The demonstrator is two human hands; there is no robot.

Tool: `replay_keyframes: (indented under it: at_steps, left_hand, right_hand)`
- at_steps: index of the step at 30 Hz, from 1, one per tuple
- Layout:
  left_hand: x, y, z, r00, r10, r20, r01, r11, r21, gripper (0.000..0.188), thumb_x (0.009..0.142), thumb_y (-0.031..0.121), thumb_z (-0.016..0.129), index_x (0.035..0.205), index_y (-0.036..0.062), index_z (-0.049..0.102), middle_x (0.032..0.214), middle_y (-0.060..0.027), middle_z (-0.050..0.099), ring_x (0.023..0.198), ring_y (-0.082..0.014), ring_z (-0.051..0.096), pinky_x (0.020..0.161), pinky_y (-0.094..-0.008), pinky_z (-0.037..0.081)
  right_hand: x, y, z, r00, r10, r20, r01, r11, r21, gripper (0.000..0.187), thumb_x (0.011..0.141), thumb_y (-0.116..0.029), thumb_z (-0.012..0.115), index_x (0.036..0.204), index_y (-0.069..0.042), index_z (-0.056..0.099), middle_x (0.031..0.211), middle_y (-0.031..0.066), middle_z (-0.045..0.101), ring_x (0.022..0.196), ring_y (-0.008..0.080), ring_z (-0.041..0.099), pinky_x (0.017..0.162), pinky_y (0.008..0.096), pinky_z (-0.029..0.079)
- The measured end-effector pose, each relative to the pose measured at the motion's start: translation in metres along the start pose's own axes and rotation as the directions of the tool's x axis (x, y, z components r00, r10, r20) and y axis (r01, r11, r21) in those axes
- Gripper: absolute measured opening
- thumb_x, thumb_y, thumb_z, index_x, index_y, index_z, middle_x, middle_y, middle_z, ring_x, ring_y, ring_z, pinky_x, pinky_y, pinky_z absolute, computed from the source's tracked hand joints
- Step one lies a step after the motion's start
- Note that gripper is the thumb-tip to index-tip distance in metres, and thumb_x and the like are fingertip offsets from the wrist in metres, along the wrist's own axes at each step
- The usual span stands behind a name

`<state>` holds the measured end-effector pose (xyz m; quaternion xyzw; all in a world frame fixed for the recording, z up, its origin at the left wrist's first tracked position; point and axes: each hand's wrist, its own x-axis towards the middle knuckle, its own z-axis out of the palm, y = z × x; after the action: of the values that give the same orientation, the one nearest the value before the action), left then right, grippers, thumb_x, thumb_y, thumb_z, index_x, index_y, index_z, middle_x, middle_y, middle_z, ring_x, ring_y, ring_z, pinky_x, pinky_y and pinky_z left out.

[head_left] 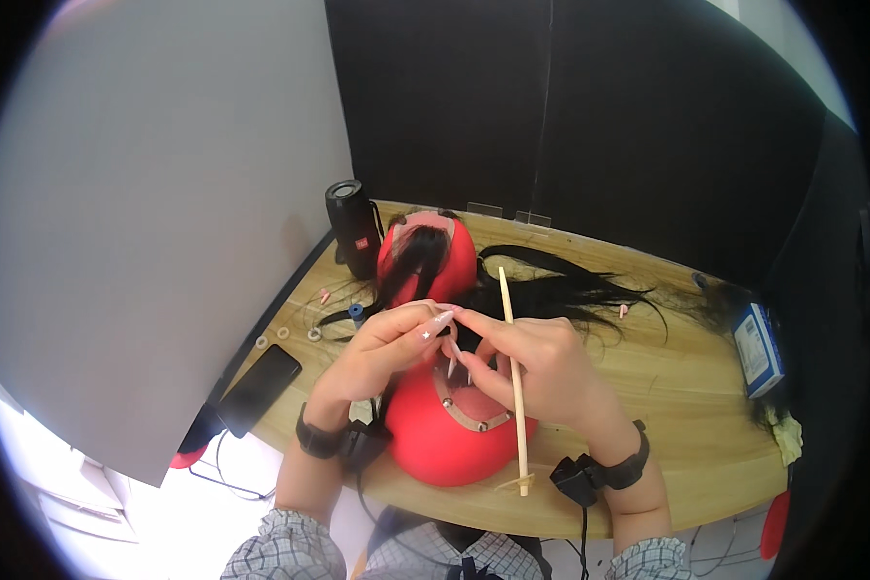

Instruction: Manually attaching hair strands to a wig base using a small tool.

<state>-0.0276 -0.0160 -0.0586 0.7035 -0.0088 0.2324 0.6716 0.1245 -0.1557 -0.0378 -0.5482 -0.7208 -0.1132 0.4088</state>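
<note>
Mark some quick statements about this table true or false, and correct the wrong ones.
1. The pale stick crosses the right hand. True.
2. The black speaker lies on its side. False: the black speaker stands upright.
3. The dark phone lies left of the nearer red head form. True.
4. The blue-and-white box is at the table's left end. False: it is at the right end.

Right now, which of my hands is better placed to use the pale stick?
Probably your right hand: the pale stick is tucked in it. Your left hand sits to the stick's left, not touching it.
</note>
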Motion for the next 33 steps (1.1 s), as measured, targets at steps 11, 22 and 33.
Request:
replay_keyframes:
  at_steps: [11, 22, 33]
  left_hand:
    - [0.0, -0.003, -0.003, 0.997, 0.062, 0.042, -0.069, 0.981, 0.18, 0.021, 0.097, 0.013, 0.048, 0.095, -0.0046, 0.059, 0.078, -0.0021, 0.052, 0.071, -0.0084, 0.047, 0.064, -0.0227, 0.038]
    - [-0.003, 0.0, -0.001, 0.991, 0.129, 0.017, -0.129, 0.965, 0.227, 0.023, 0.096, 0.011, 0.049, 0.083, -0.006, 0.056, 0.065, -0.0025, 0.048, 0.057, -0.0102, 0.045, 0.057, -0.0253, 0.039]
    - [-0.028, 0.02, 0.024, 0.871, 0.268, 0.412, -0.418, 0.845, 0.333, 0.018, 0.088, 0.006, 0.054, 0.073, -0.0038, 0.054, 0.078, -0.0152, 0.055, 0.089, -0.0346, 0.06, 0.085, -0.0421, 0.045]
  right_hand:
    - [-0.005, 0.004, 0.019, 0.987, -0.102, -0.126, 0.094, 0.993, -0.066, 0.024, 0.073, -0.005, 0.068, 0.096, -0.001, 0.067, 0.055, 0.0064, 0.058, 0.046, 0.0205, 0.058, 0.044, 0.0305, 0.046]
    - [-0.002, -0.005, 0.011, 0.991, 0.015, -0.132, 0.003, 0.99, 0.138, 0.028, 0.072, -0.005, 0.07, 0.099, -0.004, 0.068, 0.06, 0.0046, 0.061, 0.047, 0.0163, 0.058, 0.045, 0.0268, 0.046]
    - [-0.003, -0.007, -0.055, 0.877, 0.467, -0.114, -0.355, 0.789, 0.501, 0.021, 0.093, -0.018, 0.057, 0.097, -0.001, 0.067, 0.066, 0.0032, 0.064, 0.049, 0.0038, 0.05, 0.044, 0.0181, 0.037]
